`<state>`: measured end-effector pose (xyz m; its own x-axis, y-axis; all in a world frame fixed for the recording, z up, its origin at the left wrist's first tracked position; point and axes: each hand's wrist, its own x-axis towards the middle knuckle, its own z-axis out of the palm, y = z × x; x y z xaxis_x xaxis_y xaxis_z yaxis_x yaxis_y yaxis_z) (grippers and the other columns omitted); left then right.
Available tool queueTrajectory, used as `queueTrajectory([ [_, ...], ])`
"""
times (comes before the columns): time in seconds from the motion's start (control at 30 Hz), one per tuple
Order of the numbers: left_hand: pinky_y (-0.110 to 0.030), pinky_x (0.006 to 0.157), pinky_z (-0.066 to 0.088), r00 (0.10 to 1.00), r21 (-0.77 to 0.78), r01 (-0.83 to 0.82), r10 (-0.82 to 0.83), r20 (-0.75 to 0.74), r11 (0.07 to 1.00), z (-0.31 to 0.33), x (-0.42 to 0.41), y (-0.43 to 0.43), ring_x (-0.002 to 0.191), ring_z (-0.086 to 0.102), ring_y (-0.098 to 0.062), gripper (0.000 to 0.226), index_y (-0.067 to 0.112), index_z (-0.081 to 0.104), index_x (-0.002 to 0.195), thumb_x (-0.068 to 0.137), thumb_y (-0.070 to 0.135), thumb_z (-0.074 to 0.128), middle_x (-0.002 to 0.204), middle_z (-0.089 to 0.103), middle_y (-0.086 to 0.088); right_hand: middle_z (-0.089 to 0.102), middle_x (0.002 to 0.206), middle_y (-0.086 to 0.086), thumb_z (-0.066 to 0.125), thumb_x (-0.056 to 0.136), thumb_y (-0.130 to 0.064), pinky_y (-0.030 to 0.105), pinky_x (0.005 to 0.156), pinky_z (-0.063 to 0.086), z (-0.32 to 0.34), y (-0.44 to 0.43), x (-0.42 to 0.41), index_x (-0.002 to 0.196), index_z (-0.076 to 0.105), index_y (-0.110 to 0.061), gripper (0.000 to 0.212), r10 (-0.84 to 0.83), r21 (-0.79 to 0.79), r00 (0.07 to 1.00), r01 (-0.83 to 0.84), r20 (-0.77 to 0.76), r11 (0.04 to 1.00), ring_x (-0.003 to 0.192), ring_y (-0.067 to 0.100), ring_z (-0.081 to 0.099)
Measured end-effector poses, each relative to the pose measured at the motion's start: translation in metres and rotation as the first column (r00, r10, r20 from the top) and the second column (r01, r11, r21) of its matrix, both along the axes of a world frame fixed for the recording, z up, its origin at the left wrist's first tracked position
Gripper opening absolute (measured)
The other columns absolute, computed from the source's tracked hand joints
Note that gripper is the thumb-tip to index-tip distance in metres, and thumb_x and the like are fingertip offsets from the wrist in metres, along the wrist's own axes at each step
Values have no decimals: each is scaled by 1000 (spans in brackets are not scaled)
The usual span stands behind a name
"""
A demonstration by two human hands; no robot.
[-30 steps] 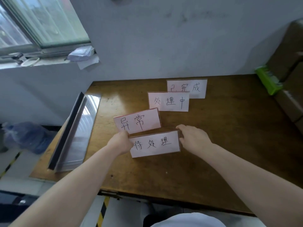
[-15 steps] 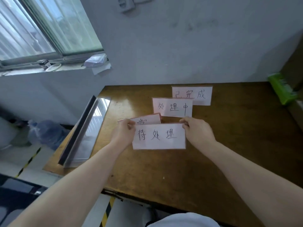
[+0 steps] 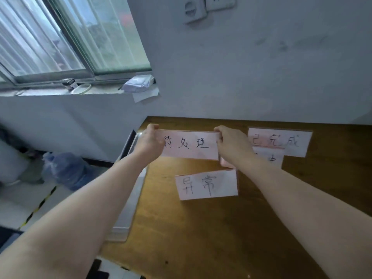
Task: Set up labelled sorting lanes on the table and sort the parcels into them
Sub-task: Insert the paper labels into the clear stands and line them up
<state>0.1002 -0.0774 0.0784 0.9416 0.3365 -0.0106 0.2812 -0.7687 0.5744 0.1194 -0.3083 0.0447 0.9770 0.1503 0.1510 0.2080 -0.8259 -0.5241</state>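
A white label card reading 待处理 (image 3: 189,144) is held up over the far left corner of the wooden table (image 3: 201,238). My left hand (image 3: 150,142) pinches its left end and my right hand (image 3: 231,146) pinches its right end. Below it the card 异常 (image 3: 207,184) lies flat on the table. The card 已完成 (image 3: 281,140) lies at the back right. A third card, 处理中 (image 3: 271,158), sits just under that one, mostly hidden by my right wrist. No parcels are in view.
A long grey metal tray (image 3: 128,198) leans along the table's left edge. A grey wall with sockets (image 3: 201,11) stands right behind the table. A windowsill with papers (image 3: 141,85) is at the left. A blue water bottle (image 3: 66,170) sits on the floor.
Both hands lifted the 待处理 card from the near table and carried it away toward the far left corner, uncovering the 异常 card. My head turned up and left.
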Motion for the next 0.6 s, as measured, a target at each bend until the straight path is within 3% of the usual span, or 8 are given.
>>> queueTrajectory([
  [0.13, -38, 98, 47, 982, 46, 97, -89, -167, 994, -20, 67, 51, 120, 51, -29, 66, 20, 34, 147, 89, 13, 66, 138, 46, -12, 58, 132, 7, 46, 91, -7, 40, 95, 48, -14, 62, 46, 144, 39, -17, 54, -59, -26, 994, 57, -87, 998, 118, 28, 56],
  [0.3, -45, 102, 46, 983, -124, 58, -78, -169, 991, -52, 147, 99, 127, 46, -30, 73, 15, 27, 150, 87, 8, 65, 142, 45, -11, 45, 144, 11, 45, 88, -2, 34, 100, 39, -38, 120, 103, 147, 31, -13, 62, -167, -5, 964, 169, -208, 986, 129, 31, 46],
  [0.47, -33, 77, 48, 988, -235, 50, -82, -128, 971, -72, 214, 138, 108, 57, -28, 51, 7, 39, 133, 86, 5, 60, 121, 56, -11, 40, 147, 13, 46, 88, -4, 34, 104, 35, -53, 160, 162, 148, 27, -11, 64, -211, -4, 930, 220, -302, 976, 133, 31, 41],
  [0.53, -36, 77, 51, 988, -225, 52, -82, -130, 973, -80, 234, 152, 107, 57, -29, 44, 9, 39, 123, 86, 7, 62, 119, 55, -12, 39, 147, 15, 46, 88, -4, 35, 105, 35, -58, 176, 183, 148, 26, -10, 64, -204, -1, 926, 215, -319, 977, 133, 32, 41],
  [0.6, -44, 87, 54, 987, -223, 52, -83, -136, 973, -88, 250, 164, 108, 58, -32, 42, 14, 36, 114, 84, 10, 65, 120, 55, -15, 34, 149, 16, 46, 86, -3, 35, 106, 34, -63, 190, 200, 150, 22, -10, 68, -193, -4, 917, 204, -348, 979, 135, 32, 38],
])
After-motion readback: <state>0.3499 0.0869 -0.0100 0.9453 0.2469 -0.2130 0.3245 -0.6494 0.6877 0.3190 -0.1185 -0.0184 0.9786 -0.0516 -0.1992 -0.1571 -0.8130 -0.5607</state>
